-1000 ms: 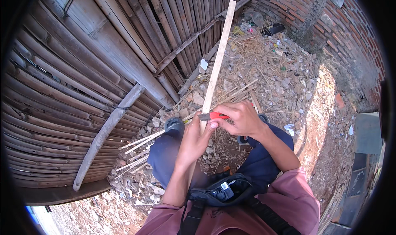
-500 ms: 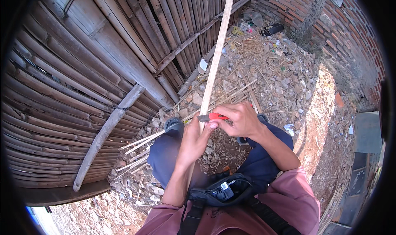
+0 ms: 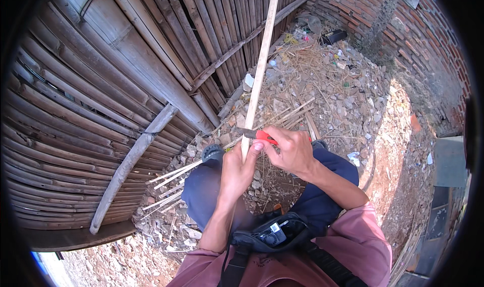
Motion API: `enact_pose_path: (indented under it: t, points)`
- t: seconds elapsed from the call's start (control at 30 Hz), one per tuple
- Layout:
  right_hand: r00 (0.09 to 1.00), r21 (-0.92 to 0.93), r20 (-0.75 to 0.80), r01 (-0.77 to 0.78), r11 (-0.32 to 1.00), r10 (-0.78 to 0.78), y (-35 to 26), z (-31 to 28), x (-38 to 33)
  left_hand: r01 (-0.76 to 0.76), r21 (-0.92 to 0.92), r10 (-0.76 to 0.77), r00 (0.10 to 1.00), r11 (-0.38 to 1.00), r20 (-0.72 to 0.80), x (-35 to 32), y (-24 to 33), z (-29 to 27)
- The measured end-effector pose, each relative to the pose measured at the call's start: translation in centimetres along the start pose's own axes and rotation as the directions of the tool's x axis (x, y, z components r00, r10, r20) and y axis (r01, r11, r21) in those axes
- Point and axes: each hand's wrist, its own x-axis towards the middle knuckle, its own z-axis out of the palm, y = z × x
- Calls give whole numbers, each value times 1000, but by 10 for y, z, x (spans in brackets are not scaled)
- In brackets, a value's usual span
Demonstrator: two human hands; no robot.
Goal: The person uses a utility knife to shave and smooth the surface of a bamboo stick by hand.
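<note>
My left hand (image 3: pixel 237 167) is wrapped round the lower part of a long pale wooden strip (image 3: pixel 260 75), which slants up and away from me. In my right hand (image 3: pixel 292 153) is a knife with a red handle (image 3: pixel 264 135), the fingers closed round it. Its dark grey blade (image 3: pixel 247 132) lies across the strip just above my left hand, pointing left. My right thumb is close beside the strip, near my left hand. The strip's lower end is mostly hidden behind my left hand and forearm.
Thin split strips (image 3: pixel 174 173) lie on the rubble ground (image 3: pixel 338 95) by my left knee. A bamboo slat wall (image 3: pixel 101 115) rises on the left, a brick wall (image 3: pixel 403 30) at the far right. An open black waist bag (image 3: pixel 275 231) sits at my lap.
The knife and my right hand have shifted slightly up and left along the strip, the blade reaching farther across it. The strip's top has tilted a little to the left.
</note>
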Motion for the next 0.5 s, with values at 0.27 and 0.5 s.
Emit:
enact_pose_path:
  t: [0.27,0.5]
  points:
    - [977,66,193,84,994,-95,17,-13,7,-68,-55,68,998,996,11,-1,-1,0]
    - [970,55,221,96,994,-106,18,-18,9,-80,-65,82,996,995,33,0,-6,0]
